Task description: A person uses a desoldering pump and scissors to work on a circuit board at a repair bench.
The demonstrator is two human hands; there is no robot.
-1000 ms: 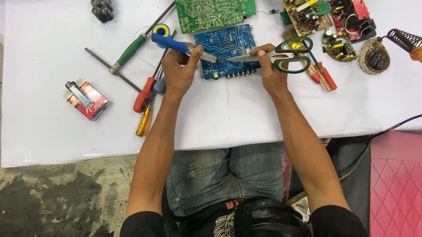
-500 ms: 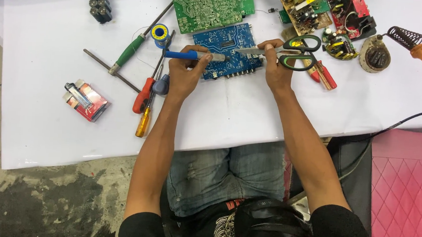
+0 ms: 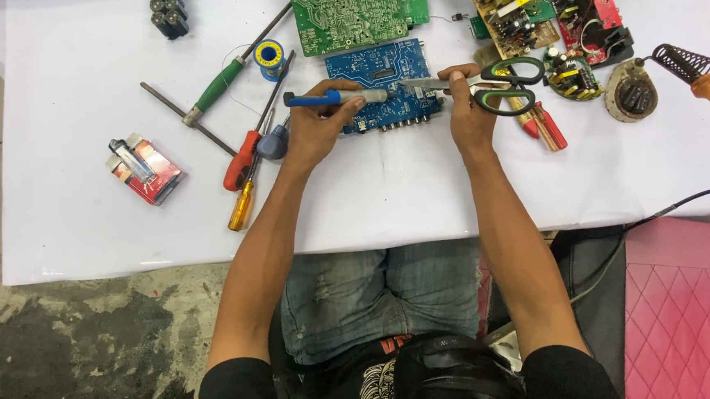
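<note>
left hand (image 3: 314, 131) — blue tool (image 3: 332, 99) | right hand (image 3: 468, 120) — scissors (image 3: 493, 85)

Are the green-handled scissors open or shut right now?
Shut: the scissors in the right hand show both blades together as one narrow strip, pointing left over the blue circuit board.

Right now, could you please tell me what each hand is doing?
Left hand: closed on a blue-handled tool.
Right hand: closed on green-and-black scissors, over the blue circuit board.

Head view, steeply down, near table (image 3: 83, 207)
</note>
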